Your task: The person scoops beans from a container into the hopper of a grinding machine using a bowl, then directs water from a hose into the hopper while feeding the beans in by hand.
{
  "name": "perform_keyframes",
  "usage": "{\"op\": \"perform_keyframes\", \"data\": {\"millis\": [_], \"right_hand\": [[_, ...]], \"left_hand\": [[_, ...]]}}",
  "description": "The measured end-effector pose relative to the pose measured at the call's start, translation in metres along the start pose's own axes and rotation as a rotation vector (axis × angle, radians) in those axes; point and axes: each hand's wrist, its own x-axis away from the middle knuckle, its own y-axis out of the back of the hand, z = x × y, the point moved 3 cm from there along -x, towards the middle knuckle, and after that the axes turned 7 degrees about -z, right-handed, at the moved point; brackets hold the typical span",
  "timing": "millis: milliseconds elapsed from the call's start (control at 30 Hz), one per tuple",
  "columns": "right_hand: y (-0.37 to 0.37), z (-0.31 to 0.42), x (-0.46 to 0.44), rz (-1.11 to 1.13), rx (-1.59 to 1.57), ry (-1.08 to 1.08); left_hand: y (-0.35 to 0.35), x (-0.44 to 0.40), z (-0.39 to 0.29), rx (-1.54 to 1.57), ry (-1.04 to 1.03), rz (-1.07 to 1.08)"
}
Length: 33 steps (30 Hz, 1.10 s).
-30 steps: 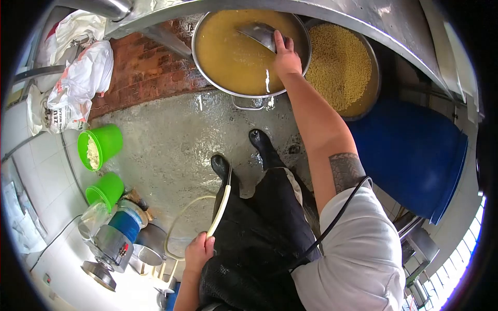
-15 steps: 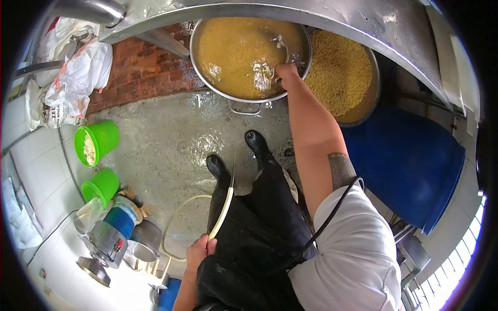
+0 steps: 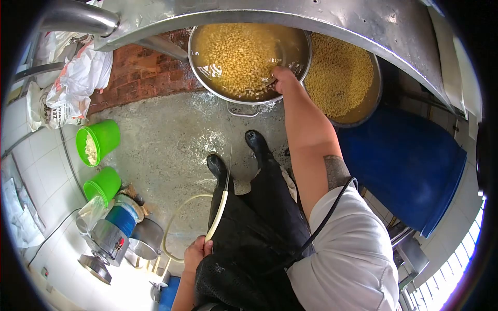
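Note:
My right hand [image 3: 284,80] is closed on the edge of a metal scoop [image 3: 271,82], which is mostly under the cloudy water. It is at the lower right inside a large steel pot [image 3: 201,78]. Pale yellow beans [image 3: 236,59] show through the water there. My left hand [image 3: 198,251] is wrapped round a cream hose [image 3: 219,215] at the lower middle, and a thin stream of water leaves its end toward the floor. To the right of the pot stands a second round vessel heaped with drained-looking yellow beans [image 3: 340,78].
A steel table edge [image 3: 259,16] spans the top. A blue barrel [image 3: 404,160] lies at the right. On the left are white sacks [image 3: 78,85], two green buckets [image 3: 107,140] and a steel machine [image 3: 110,241]. Below are wet floor [image 3: 155,140] and black boots [image 3: 255,142].
The scoop has gone from the upper middle of the pot down to its lower right and into the water. More beans show at the surface. My left hand still holds the hose.

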Motion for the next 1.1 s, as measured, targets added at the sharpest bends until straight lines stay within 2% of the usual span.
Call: {"op": "perform_keyframes", "data": {"millis": [33,100,133,200,233,267,333,400,500,600,633,833,1000,1100], "right_hand": [[0.006,-0.006,-0.015,0.001,0.001,0.002],[0.014,-0.018,-0.037,0.213,-0.343,-0.12],[0.01,-0.006,-0.016,0.216,-0.341,-0.117],[0.005,0.027,0.044,0.022,0.097,-0.062],[0.009,0.019,0.022,0.022,0.098,-0.06],[0.014,0.0,-0.023,0.107,0.39,0.075],[0.009,0.011,-0.015,0.192,0.682,0.216],[0.011,0.024,0.026,0.081,0.179,-0.083],[0.01,0.035,0.062,0.074,0.051,-0.096],[0.01,0.035,0.077,0.149,-0.033,-0.063],[0.011,0.038,0.083,0.104,-0.004,-0.07],[0.019,0.038,0.106,0.164,-0.128,-0.077],[0.035,0.049,0.138,0.222,-0.184,-0.054],[0.049,0.049,0.15,0.245,-0.141,-0.042]], "left_hand": [[0.002,0.001,-0.004,0.002,-0.001,-0.001],[0.006,0.003,-0.011,-0.037,0.009,0.0],[0.006,0.004,-0.011,-0.034,0.008,-0.002],[0.003,0.007,-0.004,-0.011,0.007,-0.019],[-0.001,0.007,0.003,-0.009,0.006,-0.02],[-0.006,0.008,0.014,0.017,0.007,-0.017],[-0.006,0.009,0.012,0.044,0.007,-0.018],[-0.001,0.012,-0.001,-0.006,-0.004,-0.034],[0.001,0.017,-0.006,-0.01,0.027,-0.025],[0.002,0.023,-0.005,-0.029,0.025,-0.04],[0.004,0.026,-0.006,-0.027,0.023,-0.045],[0.012,0.05,-0.008,-0.017,0.048,-0.066],[-0.006,0.077,0.038,0.126,0.248,-0.145],[0.016,0.101,0.009,0.084,0.308,-0.195]]}}
